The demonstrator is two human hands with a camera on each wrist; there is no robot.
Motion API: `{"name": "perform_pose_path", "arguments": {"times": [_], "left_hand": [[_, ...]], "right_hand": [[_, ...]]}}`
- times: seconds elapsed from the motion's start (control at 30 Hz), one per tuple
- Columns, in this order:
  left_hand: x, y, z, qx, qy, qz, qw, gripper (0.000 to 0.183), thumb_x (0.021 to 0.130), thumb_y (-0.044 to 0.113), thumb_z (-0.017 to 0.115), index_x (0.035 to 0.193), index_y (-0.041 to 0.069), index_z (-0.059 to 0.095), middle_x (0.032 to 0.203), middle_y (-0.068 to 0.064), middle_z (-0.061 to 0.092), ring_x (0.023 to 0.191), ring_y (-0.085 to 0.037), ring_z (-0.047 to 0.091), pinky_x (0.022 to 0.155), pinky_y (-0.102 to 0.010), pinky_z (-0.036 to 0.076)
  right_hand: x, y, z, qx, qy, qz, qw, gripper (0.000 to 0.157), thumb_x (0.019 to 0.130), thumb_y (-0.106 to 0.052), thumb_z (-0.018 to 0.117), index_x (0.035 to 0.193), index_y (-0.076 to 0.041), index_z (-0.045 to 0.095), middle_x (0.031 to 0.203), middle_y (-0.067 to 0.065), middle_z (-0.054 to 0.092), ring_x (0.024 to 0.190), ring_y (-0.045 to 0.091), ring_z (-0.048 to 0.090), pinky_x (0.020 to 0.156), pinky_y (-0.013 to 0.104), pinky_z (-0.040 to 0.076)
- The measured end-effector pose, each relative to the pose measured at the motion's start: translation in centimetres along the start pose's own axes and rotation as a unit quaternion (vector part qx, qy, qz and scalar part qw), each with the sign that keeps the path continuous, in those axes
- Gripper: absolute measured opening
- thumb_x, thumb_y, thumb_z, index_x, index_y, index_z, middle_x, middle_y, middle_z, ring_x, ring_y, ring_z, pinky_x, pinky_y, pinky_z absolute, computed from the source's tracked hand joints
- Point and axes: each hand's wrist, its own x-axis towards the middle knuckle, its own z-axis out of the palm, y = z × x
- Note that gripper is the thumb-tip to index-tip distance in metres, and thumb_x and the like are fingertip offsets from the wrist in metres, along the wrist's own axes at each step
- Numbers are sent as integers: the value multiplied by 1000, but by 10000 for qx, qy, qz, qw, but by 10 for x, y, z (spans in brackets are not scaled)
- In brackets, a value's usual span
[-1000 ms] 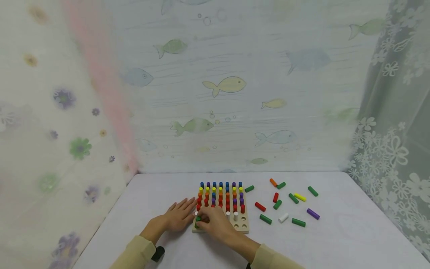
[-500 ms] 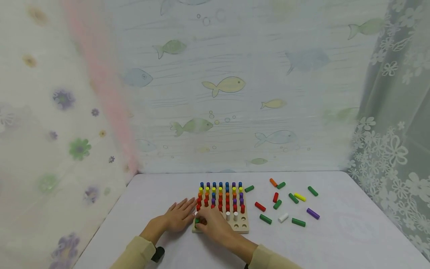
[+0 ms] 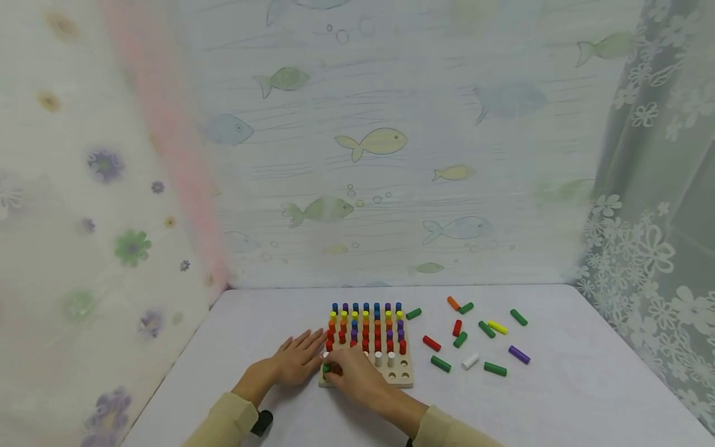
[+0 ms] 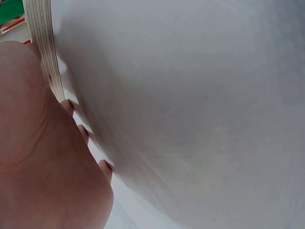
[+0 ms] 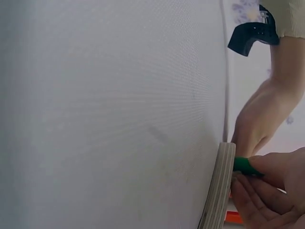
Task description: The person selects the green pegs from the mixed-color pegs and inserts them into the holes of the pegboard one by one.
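Note:
A wooden pegboard [image 3: 408, 380] lies on the table, filled with rows of upright coloured pegs. At its front left corner my right hand [image 3: 360, 375] pinches a green peg [image 3: 326, 370] between thumb and fingers. In the right wrist view, this green peg [image 5: 245, 165] stands at the board's edge, its lower end meeting the wood. My left hand [image 3: 298, 361] rests flat on the table against the board's left side, fingers straight. Part of the front rows is hidden behind my right hand. The left wrist view shows mostly the left hand's palm edge [image 4: 52, 162] beside the layered board edge.
Loose pegs lie scattered right of the board, among them a white peg [image 3: 470, 361], a purple peg [image 3: 519, 354], a yellow peg [image 3: 498, 327] and several green ones. Bare holes [image 3: 404, 364] show at the board's front right. A fish-print curtain [image 3: 380, 205] hangs behind the table.
My right hand has shifted very slightly left at the corner, and a bit less of the green peg shows. The left hand has stayed in place.

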Motion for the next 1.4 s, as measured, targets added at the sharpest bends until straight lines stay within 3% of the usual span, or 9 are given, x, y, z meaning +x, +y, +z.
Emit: {"name": "perform_pose_path", "arguments": {"times": [0.43,0.77,0.93,1.07,1.4], "left_hand": [[-8,4,-4,-33,18,-1,10000,65,108,49,38,163,15,28,170,-6,24,157,-35,16,122,-66,10],[-15,11,-11,-177,-44,44,9998,71,107,57,34,164,14,25,170,-9,22,156,-40,15,121,-69,7],[-12,9,-8,-187,-34,41,9998,72,107,58,33,164,15,24,171,-8,20,157,-38,14,121,-67,7],[-10,8,-7,-95,-44,40,9999,70,108,55,34,164,15,24,171,-7,20,157,-36,14,122,-66,8],[-16,23,-20,38,-191,-76,9998,63,110,44,38,164,16,25,171,-5,21,157,-33,15,123,-63,11]], "right_hand": [[-17,-5,-13,-284,-234,-266,9990,21,94,-9,75,115,-10,76,102,-5,75,85,-3,62,78,15,55],[-42,-4,-38,-440,-430,-293,9977,20,98,-24,72,115,-15,75,110,-9,74,106,4,65,92,30,56],[-54,2,-52,-569,-332,-279,9974,24,99,-28,71,119,-16,74,116,-10,73,114,9,65,99,36,55],[-61,9,-66,-507,-169,-302,9981,22,98,-25,71,117,-16,74,116,-9,72,113,11,64,96,36,55],[-74,29,-98,-263,93,-359,9990,23,98,-17,69,119,-7,72,116,4,72,110,25,67,94,47,56]]}}
